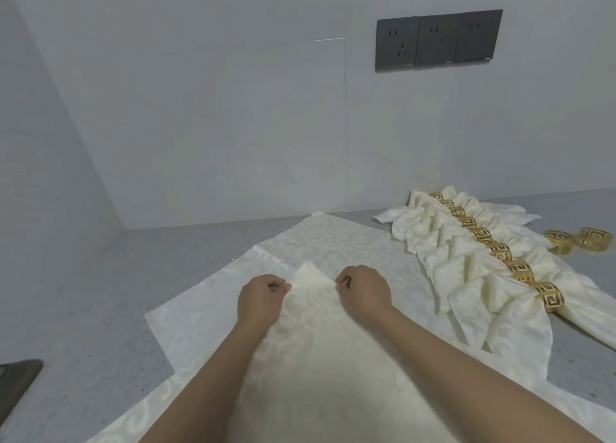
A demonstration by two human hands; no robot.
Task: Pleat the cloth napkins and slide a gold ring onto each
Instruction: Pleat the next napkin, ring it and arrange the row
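Left hand (261, 297) and right hand (363, 291) are pinching the folded damask napkin (316, 336); pleated, gold-ringed napkins (466, 259) are lying at two o'clock.

Both forearms run off the bottom edge, hiding much of the top napkin (320, 336) beneath them. The fingertips of the left hand (261, 297) and right hand (365, 291) curl under, out of sight. Flat napkins (200, 309) below are overlapped; their count is unclear. At the counter's (83, 309) right edge, the nearest ringed napkin (546, 296) is cut off. A dark object (20, 376) at the left edge is unidentifiable.
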